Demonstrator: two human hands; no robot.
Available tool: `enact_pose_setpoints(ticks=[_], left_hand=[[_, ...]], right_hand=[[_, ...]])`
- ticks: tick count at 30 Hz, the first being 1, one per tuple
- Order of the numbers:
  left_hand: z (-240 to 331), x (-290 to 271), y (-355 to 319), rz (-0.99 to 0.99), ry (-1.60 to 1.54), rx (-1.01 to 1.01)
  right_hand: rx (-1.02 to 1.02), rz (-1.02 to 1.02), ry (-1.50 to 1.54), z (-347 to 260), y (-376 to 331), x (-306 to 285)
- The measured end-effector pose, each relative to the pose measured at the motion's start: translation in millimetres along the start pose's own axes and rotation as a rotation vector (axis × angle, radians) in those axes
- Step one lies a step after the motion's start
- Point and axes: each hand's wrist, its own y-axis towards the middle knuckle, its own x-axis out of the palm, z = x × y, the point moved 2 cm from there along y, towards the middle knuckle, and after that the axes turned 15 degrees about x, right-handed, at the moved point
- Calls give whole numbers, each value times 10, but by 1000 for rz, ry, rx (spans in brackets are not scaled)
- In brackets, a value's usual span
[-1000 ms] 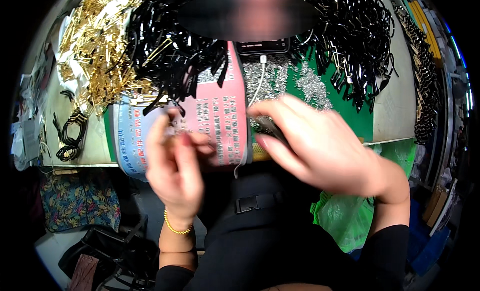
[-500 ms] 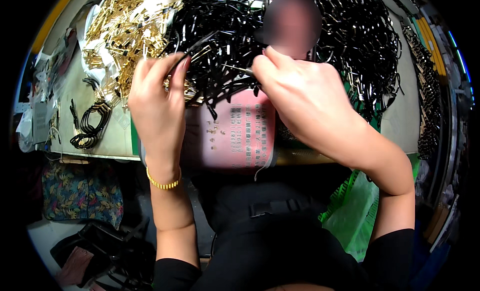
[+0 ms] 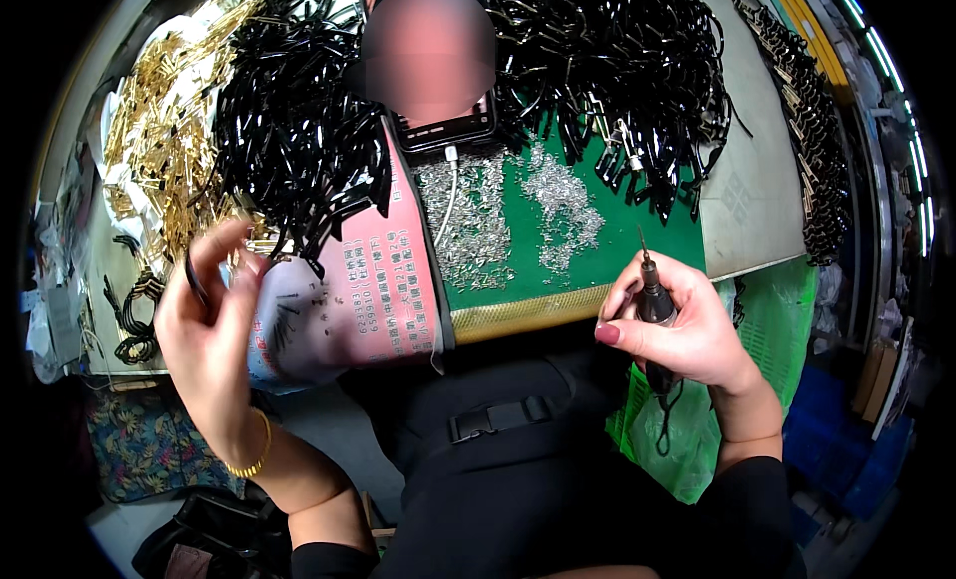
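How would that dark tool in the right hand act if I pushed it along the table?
The dark tool might roll, since its body looks round. Its thin metal tip looks straight, so it's probably stiff.

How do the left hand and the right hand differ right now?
Hold: the right hand grips a black, pen-shaped driver, its thin metal tip upward; the left hand seems to hold a slim, curved dark piece, largely hidden.
Place: the left hand is near the heap of thin gold-coloured metal pieces; the right is far from it.
Wrist: left has a gold-coloured bracelet; right has none.
Shared: both are bare.
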Motion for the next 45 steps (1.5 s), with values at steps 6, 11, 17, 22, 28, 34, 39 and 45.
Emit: enact_pose_setpoints(ticks=[6, 11, 17, 22, 28, 34, 39, 45], left_hand=[[-42, 458, -364, -288, 268, 160], [147, 874, -720, -421, -142, 217], [299, 1295, -864, -487, -354, 182], [247, 1283, -898, -493, -365, 189], [256, 1307, -910, -470, -287, 324], [329, 1351, -906, -522, -293, 302], [238, 1270, -888, -521, -272, 163], [202, 1309, -754, -370, -417, -134]], right_hand=[[-49, -14, 114, 211, 41, 40], [-51, -35, 275, 64, 89, 205], [-57, 24, 307, -49, 154, 319], [-25, 33, 313, -7, 203, 325], [44, -96, 367, 90, 230, 338], [-202, 5, 20, 197, 169, 320], [-313, 221, -817, 73, 68, 51], [-368, 330, -1211, 58, 109, -13]])
